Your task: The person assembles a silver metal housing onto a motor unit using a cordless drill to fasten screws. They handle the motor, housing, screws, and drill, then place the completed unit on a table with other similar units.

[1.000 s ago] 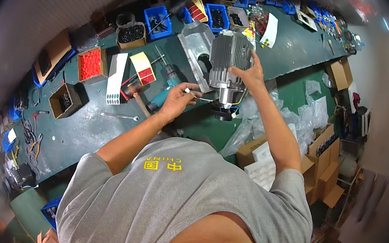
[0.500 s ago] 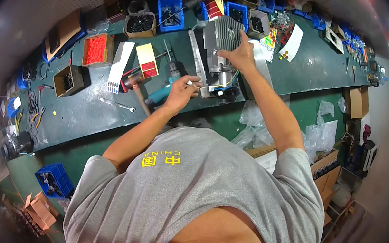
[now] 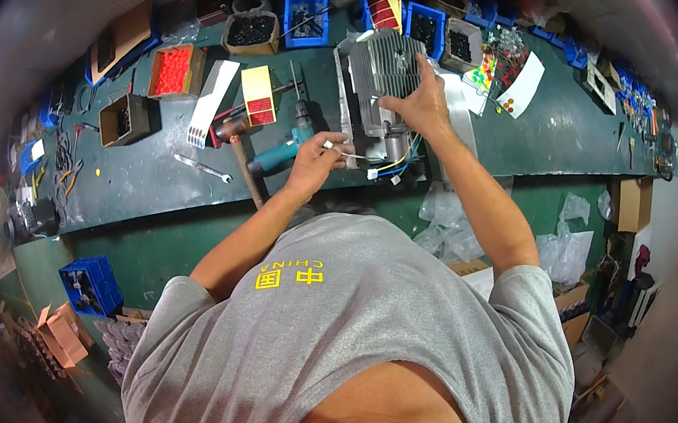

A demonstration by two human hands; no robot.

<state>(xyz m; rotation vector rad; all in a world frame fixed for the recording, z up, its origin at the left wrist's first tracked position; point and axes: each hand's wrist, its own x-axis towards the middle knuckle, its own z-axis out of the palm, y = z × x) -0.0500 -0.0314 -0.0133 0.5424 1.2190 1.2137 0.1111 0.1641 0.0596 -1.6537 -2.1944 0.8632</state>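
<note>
A grey finned metal motor housing (image 3: 386,64) stands on the bench in front of me, beside a pale metal plate or casing. My right hand (image 3: 423,104) grips its right side, the thumb across the fins and the fingers along the upper edge. Below it, a silver cylinder (image 3: 397,148) shows among yellow, blue and white wires with white plugs (image 3: 373,174). My left hand (image 3: 317,160) is closed in a pinch on a thin white wire with a small white connector (image 3: 328,145), left of the loose plugs. The fingertips partly hide the wire.
Left of the housing lie a teal power drill (image 3: 280,155), a hammer (image 3: 236,131), a wrench (image 3: 202,168) and sticker sheets (image 3: 258,94). Bins of black parts (image 3: 251,31) line the back, with a box of red pieces (image 3: 174,70) farther left. Plastic bags (image 3: 566,241) hang below the bench's front edge.
The view has shifted slightly. The loose plugs below the housing hang a little lower and farther apart. Both hands keep their holds, almost unmoved.
</note>
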